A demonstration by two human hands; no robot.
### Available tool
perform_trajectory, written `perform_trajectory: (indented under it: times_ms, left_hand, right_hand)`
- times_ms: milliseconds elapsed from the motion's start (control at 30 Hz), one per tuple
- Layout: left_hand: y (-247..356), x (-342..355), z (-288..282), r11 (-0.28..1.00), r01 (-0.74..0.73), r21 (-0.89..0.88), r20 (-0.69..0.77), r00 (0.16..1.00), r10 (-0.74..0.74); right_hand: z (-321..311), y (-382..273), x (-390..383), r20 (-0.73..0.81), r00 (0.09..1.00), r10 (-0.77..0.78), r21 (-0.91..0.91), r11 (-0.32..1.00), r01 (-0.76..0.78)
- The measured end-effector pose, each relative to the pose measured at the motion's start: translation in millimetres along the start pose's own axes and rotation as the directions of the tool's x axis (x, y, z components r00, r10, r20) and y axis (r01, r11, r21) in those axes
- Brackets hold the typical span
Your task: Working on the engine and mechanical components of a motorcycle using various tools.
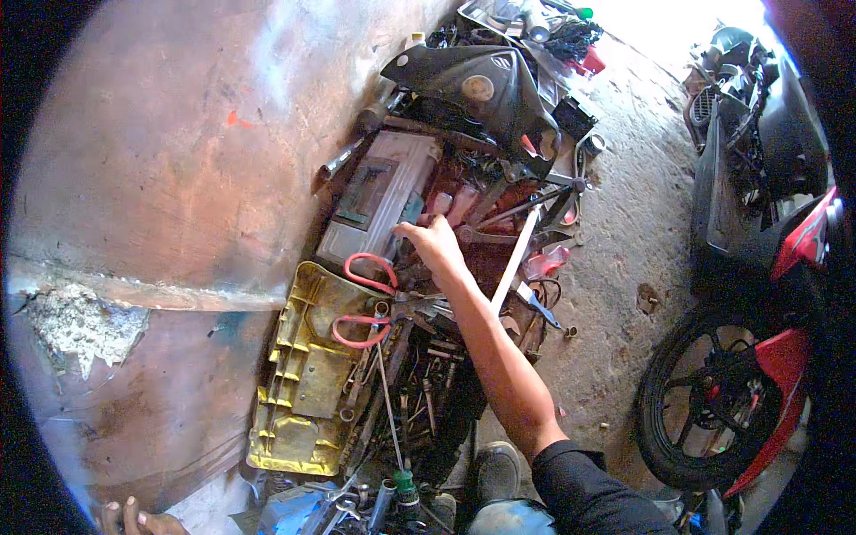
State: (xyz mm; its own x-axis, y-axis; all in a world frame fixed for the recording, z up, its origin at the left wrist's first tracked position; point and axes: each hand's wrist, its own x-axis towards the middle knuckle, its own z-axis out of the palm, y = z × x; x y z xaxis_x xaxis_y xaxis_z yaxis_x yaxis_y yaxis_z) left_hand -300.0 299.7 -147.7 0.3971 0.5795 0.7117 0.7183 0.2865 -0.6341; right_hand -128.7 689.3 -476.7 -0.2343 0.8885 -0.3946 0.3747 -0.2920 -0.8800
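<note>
My right hand reaches in from the lower right to the edge of a grey plastic toolbox. Its thumb and fingers are closed together beside the box's teal latch; what they grip, if anything, is hidden. Just below lies a pair of shears with red loop handles, partly across a yellow toolbox lid. My left hand shows only as fingers at the lower left edge, apart and slightly bent, with nothing visible in them.
An open toolbox holds sockets and wrenches. A green-handled screwdriver and a blue-handled brush lie near. Black motorcycle fairing sits beyond. On the right stands a red and black motorcycle; a stained wall borders the left.
</note>
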Motion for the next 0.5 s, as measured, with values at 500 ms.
perform_trajectory:
  times_ms: [500]
  left_hand:
    - [1.9, 2.0, 2.6, 0.998, -0.006, 0.065, 0.000, 1.000, 0.006]
  right_hand:
    - [64.5, -92.8, -89.7, 0.231, 0.899, -0.372, -0.089, 0.912, 0.400]
